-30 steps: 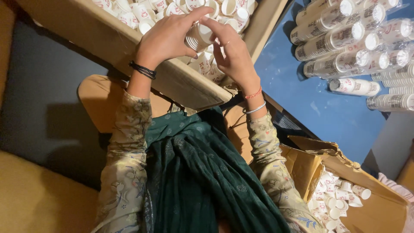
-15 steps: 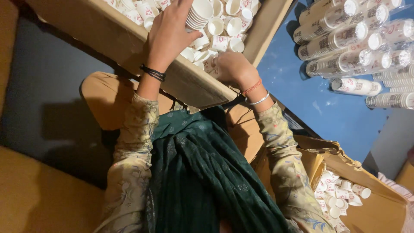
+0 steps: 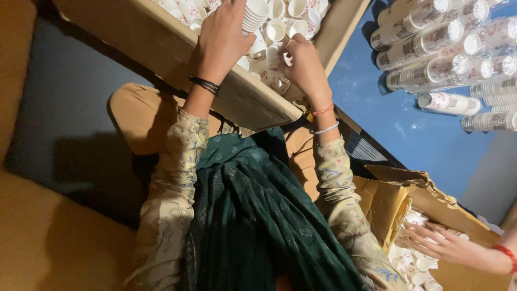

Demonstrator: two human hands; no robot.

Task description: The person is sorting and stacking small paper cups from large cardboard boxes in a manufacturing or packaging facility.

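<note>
Paper cups [image 3: 280,24], small and white, lie loose in the cardboard box [image 3: 177,51] in front of me, too many and too jumbled for me to count; I use that box as my landmark. There is only the head view. In it I count two hands of my own, one hand of another person, two boxes, and about nine sleeved rolls of cups [image 3: 431,40] on the blue desk [image 3: 409,134] to the right of the box; more run past the edge.

Against the frame half a second ago, my left hand [image 3: 223,37] sits at much the same spot over the box with its stack, while my right hand [image 3: 304,64] has risen from the box's near rim and now holds a cup up; a second ago both hands met on one stack.

My left hand is closed around a nested stack of cups [image 3: 254,15] at the top of the box, fingers wrapped over it. My right hand is curled, fingertips pinched on a single cup [image 3: 273,56] just inside the box's near wall.

Well below and right of the box, a second cardboard box [image 3: 431,199] holds more loose cups, and another person's open hand [image 3: 439,242] rests flat among them.
</note>
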